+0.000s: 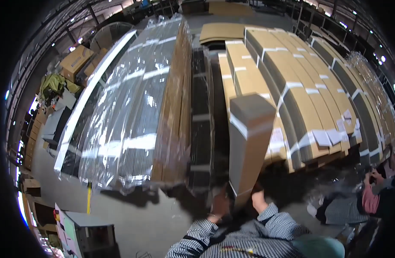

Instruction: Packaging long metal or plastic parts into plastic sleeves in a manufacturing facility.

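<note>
A long bundle of flat cardboard (250, 159), bound with white straps, stands upright and slightly tilted in front of me. Low on its left side is my left hand (220, 204), dark and in shadow, its fingers closed against the bundle. My right hand (259, 200) grips the lower right side, with the fingertips hidden behind the cardboard. Just beyond the bundle lies a stack of strapped brown cardboard (300, 92), with white paper sheets (328, 137) on its near end.
To the left lies a long stack wrapped in clear plastic (133, 103). A dark strapped stack (201, 120) runs beside it. A grey cabinet (92, 232) stands at lower left. At right, another person (356, 202) is close to the cardboard. Cartons (77, 60) sit farther back.
</note>
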A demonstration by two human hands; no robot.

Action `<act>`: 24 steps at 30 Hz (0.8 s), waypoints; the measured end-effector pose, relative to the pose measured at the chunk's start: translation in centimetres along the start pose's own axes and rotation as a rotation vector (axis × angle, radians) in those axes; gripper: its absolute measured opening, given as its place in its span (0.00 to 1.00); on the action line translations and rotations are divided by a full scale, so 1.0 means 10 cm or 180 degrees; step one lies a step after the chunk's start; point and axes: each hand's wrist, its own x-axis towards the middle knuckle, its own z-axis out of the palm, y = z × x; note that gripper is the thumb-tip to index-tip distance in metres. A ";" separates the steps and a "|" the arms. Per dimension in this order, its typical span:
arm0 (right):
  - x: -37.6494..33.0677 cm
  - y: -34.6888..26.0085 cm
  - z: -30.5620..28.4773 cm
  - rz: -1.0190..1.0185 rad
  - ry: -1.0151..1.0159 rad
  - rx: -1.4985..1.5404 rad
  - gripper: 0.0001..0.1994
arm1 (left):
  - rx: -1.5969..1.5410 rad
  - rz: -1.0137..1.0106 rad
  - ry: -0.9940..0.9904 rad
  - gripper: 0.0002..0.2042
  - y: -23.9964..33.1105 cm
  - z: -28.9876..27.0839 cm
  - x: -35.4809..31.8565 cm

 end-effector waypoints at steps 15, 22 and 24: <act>-1.47 -1.74 0.46 -0.1577 -0.0538 -0.0396 0.04 | -0.0259 0.1366 0.0506 0.31 0.54 -1.01 -1.72; -1.87 -1.43 0.31 -0.1643 -0.1143 0.0106 0.30 | 0.0635 0.1177 -0.0079 0.04 0.49 -1.09 -1.89; -2.23 -1.21 0.22 -0.2210 -0.1154 -0.0364 0.38 | -0.0785 0.1146 -0.0235 0.05 0.71 -1.10 -2.10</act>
